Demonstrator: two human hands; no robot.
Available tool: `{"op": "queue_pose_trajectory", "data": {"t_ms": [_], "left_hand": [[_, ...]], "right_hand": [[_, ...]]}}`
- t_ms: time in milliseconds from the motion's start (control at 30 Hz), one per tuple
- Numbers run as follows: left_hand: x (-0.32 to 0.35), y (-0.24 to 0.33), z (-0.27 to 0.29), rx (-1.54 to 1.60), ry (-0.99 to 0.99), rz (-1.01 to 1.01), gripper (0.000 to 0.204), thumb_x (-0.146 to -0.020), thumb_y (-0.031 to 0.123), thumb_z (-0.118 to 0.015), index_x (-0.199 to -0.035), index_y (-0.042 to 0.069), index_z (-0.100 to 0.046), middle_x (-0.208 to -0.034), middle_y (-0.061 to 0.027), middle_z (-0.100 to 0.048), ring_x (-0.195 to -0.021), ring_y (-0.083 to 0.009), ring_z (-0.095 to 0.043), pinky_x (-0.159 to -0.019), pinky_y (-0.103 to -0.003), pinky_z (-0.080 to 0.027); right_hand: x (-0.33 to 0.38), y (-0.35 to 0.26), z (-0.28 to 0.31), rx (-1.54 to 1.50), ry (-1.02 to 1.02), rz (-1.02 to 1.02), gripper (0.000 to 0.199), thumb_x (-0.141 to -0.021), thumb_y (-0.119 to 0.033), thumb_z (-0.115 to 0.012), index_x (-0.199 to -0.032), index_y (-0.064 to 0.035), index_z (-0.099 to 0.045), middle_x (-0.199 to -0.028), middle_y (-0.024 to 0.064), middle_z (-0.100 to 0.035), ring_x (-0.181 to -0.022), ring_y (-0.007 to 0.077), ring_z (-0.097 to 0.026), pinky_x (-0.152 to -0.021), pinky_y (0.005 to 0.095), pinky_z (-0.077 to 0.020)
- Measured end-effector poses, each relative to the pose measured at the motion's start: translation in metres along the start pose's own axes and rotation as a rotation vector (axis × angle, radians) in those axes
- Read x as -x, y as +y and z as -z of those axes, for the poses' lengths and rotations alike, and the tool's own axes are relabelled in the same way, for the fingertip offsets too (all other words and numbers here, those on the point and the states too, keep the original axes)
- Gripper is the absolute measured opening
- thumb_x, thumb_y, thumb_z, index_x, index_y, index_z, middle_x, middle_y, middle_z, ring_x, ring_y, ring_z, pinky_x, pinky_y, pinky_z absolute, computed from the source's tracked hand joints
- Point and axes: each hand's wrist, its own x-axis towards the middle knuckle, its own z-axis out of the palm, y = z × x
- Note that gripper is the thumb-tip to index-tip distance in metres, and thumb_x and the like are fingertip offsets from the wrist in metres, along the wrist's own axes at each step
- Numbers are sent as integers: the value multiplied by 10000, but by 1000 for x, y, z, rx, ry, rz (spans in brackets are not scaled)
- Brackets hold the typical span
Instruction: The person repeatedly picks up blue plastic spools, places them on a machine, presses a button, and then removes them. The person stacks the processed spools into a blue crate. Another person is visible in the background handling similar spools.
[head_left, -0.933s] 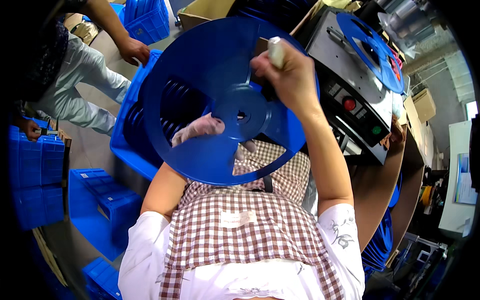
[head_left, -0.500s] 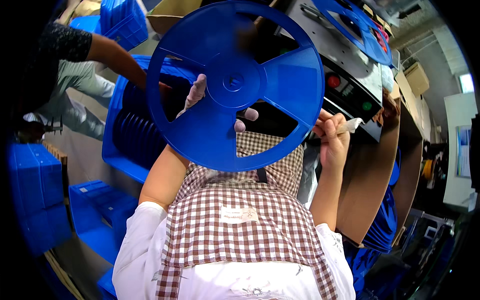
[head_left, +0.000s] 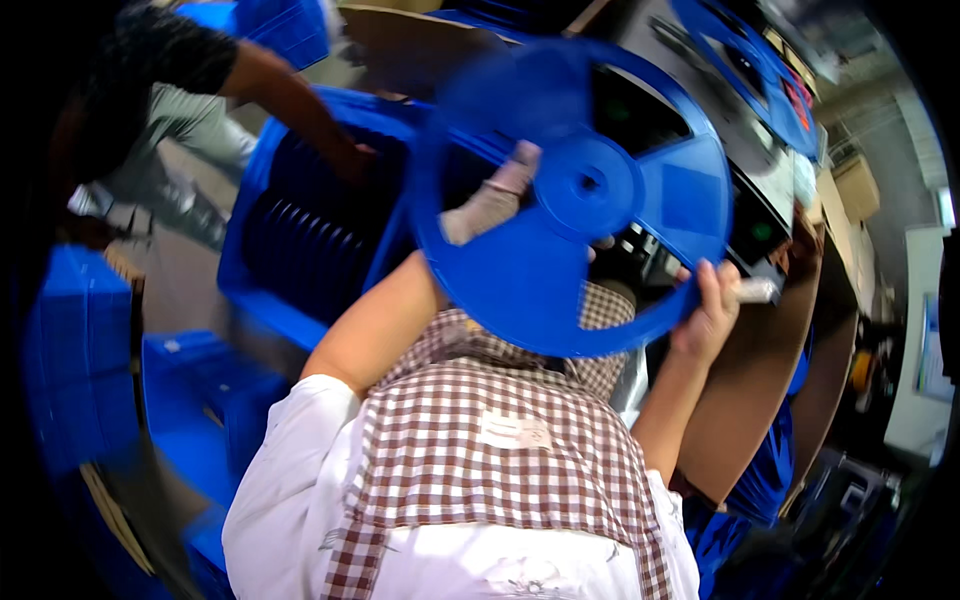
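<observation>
A round blue plastic reel disc [head_left: 500, 255] with wedge-shaped openings and a small centre hole is held up before my apron. My left hand [head_left: 495, 195], its fingers covered in pale material, shows through the left opening and supports the disc, with part of it hidden behind. At the lower right rim, my right hand [head_left: 706, 310] grips the edge with bent fingers. Something whitish [head_left: 755, 290] sticks out beside those fingers; whether it is a finger cover or a loose piece I cannot tell.
At left, a co-worker's arm [head_left: 290, 105] reaches into a blue crate [head_left: 275, 310] holding a row of dark blue discs. More blue crates [head_left: 85, 350] stand at far left. A machine [head_left: 760, 205], another blue disc [head_left: 745, 65] and a cardboard box [head_left: 755, 400] are at right.
The disc has shifted right and slightly down, and my left hand has gone with it. My right hand has moved a little right and down, now closed at the rim.
</observation>
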Motion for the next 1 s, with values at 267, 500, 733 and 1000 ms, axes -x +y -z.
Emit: {"op": "queue_pose_trajectory", "data": {"t_ms": [267,500,733,1000], "left_hand": [[41,-68,84,-112,463,-34,436,-1000,291,-460,-1340,20,-437,-1192,-167,-583,-1031,-232,-602,-861,-349,-536],[84,-70,64,-455,638,-115,368,-992,185,-441,-1329,39,-469,-1154,-107,-590,-1042,-188,-586,-891,-334,-514],[83,-56,34,-919,604,-511,467,-934,67,-553,-1383,42,-427,-1295,-131,-524,-1176,-213,-529,-997,-330,-457],[56,-38,3,-993,524,-405,544,-924,85,-589,-1408,-28,-367,-1390,-239,-443,-1274,-316,-481,-1046,-377,-437]], "right_hand": [[-6,-38,57,366,118,303,221,-910,-67,-618,-752,-119,-472,-783,-24,-430,-709,68,-450,-589,223,-456],[5,-30,-1,391,-78,400,265,-914,-31,-590,-753,-108,-394,-673,22,-458,-575,120,-528,-558,217,-472],[-2,-11,-48,171,-114,228,285,-862,-17,-651,-782,-119,-397,-723,8,-468,-548,123,-534,-509,246,-512],[-2,-8,-42,28,-33,184,296,-908,-14,-613,-768,-134,-381,-700,33,-548,-566,158,-601,-547,249,-523]]}}
